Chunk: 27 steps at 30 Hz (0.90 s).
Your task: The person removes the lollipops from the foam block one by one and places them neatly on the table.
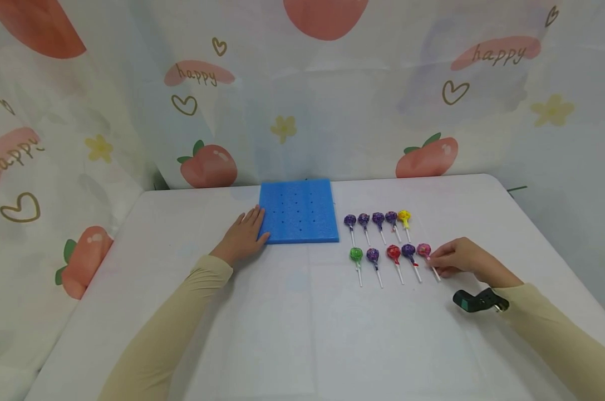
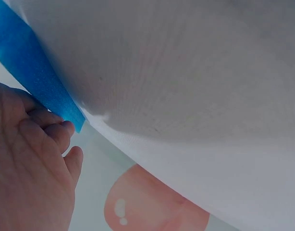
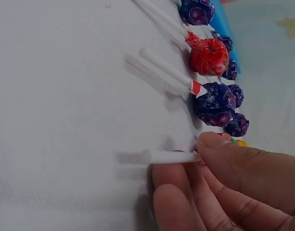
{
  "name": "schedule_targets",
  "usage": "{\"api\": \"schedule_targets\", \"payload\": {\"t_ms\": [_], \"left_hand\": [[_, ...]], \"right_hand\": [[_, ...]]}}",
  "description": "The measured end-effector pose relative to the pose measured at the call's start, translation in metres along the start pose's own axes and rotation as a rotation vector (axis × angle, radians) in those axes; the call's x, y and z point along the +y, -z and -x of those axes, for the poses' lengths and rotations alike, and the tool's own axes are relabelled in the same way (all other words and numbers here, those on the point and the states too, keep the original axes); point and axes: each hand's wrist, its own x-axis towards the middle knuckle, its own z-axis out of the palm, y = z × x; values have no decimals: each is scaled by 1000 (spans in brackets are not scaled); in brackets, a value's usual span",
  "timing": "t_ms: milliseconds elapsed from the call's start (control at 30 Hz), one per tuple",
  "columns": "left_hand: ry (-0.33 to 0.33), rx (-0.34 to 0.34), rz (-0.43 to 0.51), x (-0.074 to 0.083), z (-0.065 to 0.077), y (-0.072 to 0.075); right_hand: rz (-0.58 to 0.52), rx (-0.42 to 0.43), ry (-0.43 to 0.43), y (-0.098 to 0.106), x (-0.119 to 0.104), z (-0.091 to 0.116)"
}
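Note:
At the front end of the lollipop rows, my right hand [image 1: 462, 257] pinches a pink lollipop [image 1: 424, 250] between thumb and fingers. Its white stick [image 3: 171, 157] juts out from under the thumb in the right wrist view, close over the tabletop, while the candy is mostly hidden by the thumb there. My left hand [image 1: 240, 236] rests against the left edge of a blue foam board [image 1: 307, 223] dotted with small holes, fingers extended onto its side. In the left wrist view, the fingers overlap the blue edge [image 2: 54, 94].
Left of the pink one lie a dark purple lollipop [image 1: 408, 250], a red one [image 1: 393, 253], another purple [image 1: 373, 255] and a green one [image 1: 356, 254]. Behind them, several purple lollipops [image 1: 378, 218] and a yellow one [image 1: 404, 216] form a second row. A white cloth [image 1: 262, 334] covers the table.

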Motion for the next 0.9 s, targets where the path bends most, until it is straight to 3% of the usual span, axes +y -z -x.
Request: {"api": "schedule_targets", "payload": {"t_ms": [433,900], "left_hand": [[-3,3,3,0,-1,-1],[-2,-3,5,-1,-1,-1]], "right_hand": [[-75,-2,-9,-3,0,-2],[-20,-18,-8,-1,-1,1]]}}
